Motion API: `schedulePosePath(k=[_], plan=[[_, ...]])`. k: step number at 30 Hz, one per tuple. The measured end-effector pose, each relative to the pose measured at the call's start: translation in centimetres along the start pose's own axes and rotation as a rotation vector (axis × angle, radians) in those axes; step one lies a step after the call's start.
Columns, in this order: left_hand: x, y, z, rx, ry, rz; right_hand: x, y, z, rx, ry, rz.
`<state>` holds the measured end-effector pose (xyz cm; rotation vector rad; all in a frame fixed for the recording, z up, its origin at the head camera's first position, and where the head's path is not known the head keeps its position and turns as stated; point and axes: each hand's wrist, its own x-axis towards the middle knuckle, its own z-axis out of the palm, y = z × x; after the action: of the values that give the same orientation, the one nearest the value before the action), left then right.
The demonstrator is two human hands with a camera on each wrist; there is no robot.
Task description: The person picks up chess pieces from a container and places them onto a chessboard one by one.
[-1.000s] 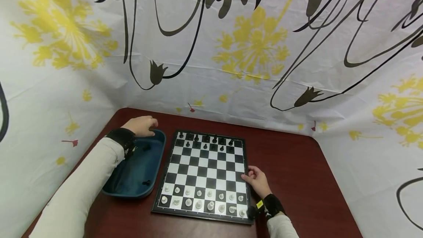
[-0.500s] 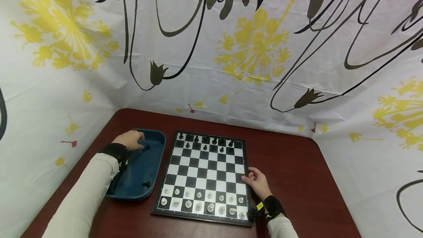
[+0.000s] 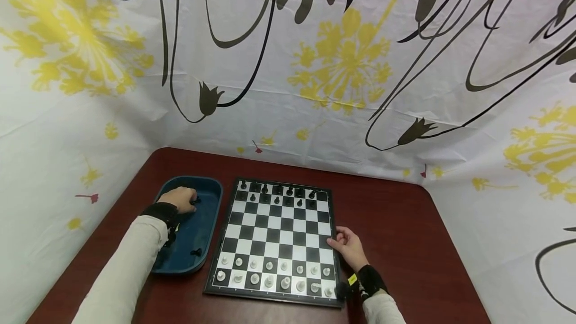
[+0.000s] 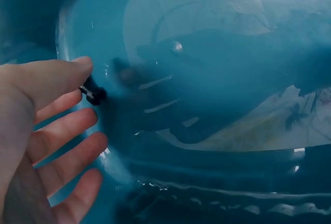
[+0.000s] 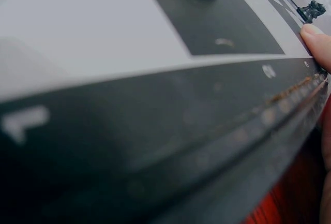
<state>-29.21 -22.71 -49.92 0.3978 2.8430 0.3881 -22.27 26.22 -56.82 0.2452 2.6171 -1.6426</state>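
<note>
Inside the blue tray (image 3: 208,224), my left hand (image 3: 179,199) reaches down at the far end. Its thumb and index finger pinch a small black chess piece (image 4: 94,94) in the left wrist view, where the other fingers are spread; the piece's upper part is hidden. My right hand (image 3: 351,250) grips the right edge of the chessboard (image 3: 280,224), thumb on top. The right wrist view shows the thumb (image 5: 316,42) on the board's border. White pieces fill the two near rows; black pieces (image 3: 290,191) stand in the two far rows, with gaps among them.
Another black piece (image 3: 196,252) lies in the tray's near right part. The dark red table (image 3: 396,244) extends right of the board. A patterned white cloth (image 3: 252,129) hangs behind and at both sides.
My left hand has come down from over the tray's far rim into the tray, to the black chess piece there. My right hand keeps its place on the board's edge.
</note>
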Motion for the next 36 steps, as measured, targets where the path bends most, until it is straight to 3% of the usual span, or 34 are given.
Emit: schedulePosePath(k=[9,22,28,36], plan=[[0.8,-0.3,1.1,0.020,0.035,-0.040,0.1,-0.4,0.0,-0.011,0.002,0.028],[1.3,0.3,1.5,0.013,0.075,-0.013,0.2,0.1,0.1,-0.012,0.016,0.025],[1.1,0.7,-0.4,-0.003,0.071,-0.009,0.2,0.0,0.0,-0.010,0.026,0.030],[2.1,2.1,-4.6,0.025,0.099,0.048,0.1,-0.2,-0.1,-0.009,0.017,0.014]])
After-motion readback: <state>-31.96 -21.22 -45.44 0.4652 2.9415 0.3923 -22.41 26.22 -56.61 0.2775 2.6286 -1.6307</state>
